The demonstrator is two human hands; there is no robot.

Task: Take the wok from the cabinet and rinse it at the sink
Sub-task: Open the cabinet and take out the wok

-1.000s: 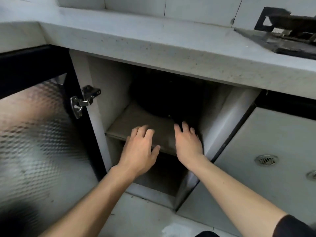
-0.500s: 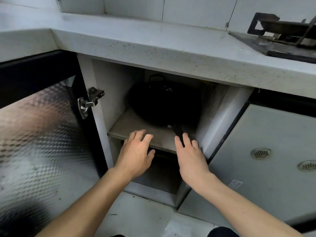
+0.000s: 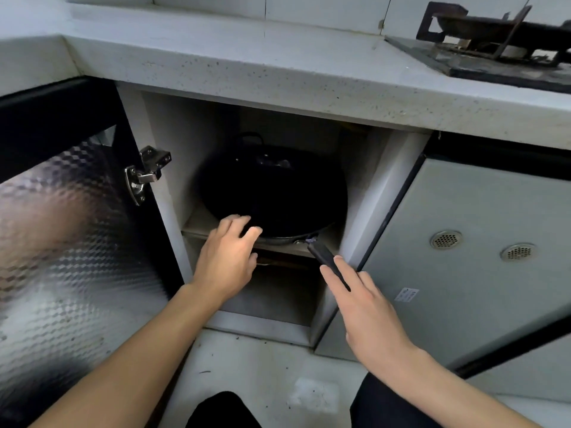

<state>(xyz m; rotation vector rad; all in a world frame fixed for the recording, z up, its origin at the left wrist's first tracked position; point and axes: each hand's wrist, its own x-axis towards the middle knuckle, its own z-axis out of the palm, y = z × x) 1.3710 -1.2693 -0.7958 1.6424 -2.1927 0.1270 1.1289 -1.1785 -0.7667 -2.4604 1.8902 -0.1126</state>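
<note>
Now, cabinet (image 3: 380, 193) door open; wok (image 3: 278, 196) sits on the upper shelf (image 3: 200, 225), handle (image 3: 324, 261) poking outward for easy reach. I read left hand (image 3: 225, 264) open-fingered at the rim, steadying; right hand (image 3: 367, 307) looks loosely open under the handle, grip apparently unclosed.

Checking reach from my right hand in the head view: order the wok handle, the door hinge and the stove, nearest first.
From the right hand:
1. wok handle, at its fingers.
2. door hinge, on the open door, left.
3. stove, on the counter, upper right.
</note>
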